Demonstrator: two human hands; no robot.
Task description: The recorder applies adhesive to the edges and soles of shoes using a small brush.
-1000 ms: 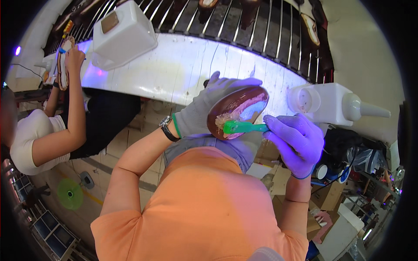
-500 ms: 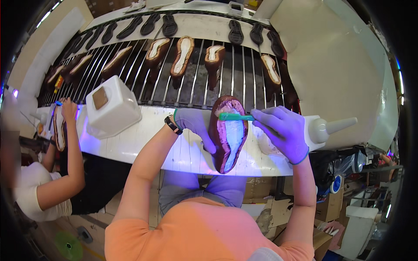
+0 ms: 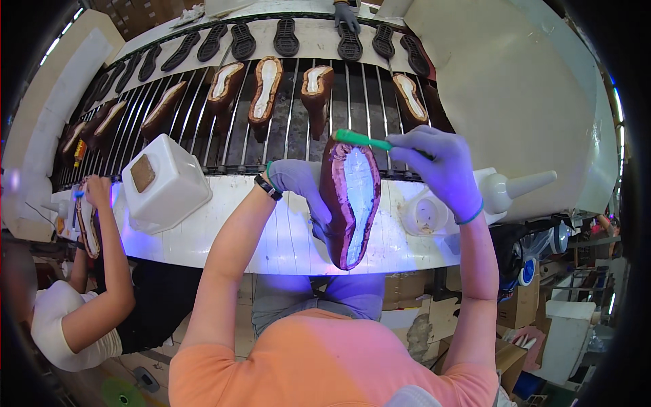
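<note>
My left hand [image 3: 304, 191], in a pale glove, grips a brown shoe upper [image 3: 350, 201] turned sole side up, its white bottom glowing under violet light. My right hand [image 3: 439, 169], also gloved, holds a green brush [image 3: 361, 140] with its head at the toe end of the shoe. Both hands are above the white workbench [image 3: 271, 237], in front of the conveyor.
A barred conveyor [image 3: 291, 129] carries several brown shoe uppers; black soles [image 3: 285, 37] lie on the shelf behind. A white container [image 3: 163, 183] stands at left, a round pot [image 3: 426, 216] and a white nozzle bottle [image 3: 515, 186] at right. A co-worker [image 3: 88, 298] holds a shoe at left.
The view has tilted up toward the conveyor. My hands have raised the shoe over the bench, and the brush has moved from mid-sole to the toe end.
</note>
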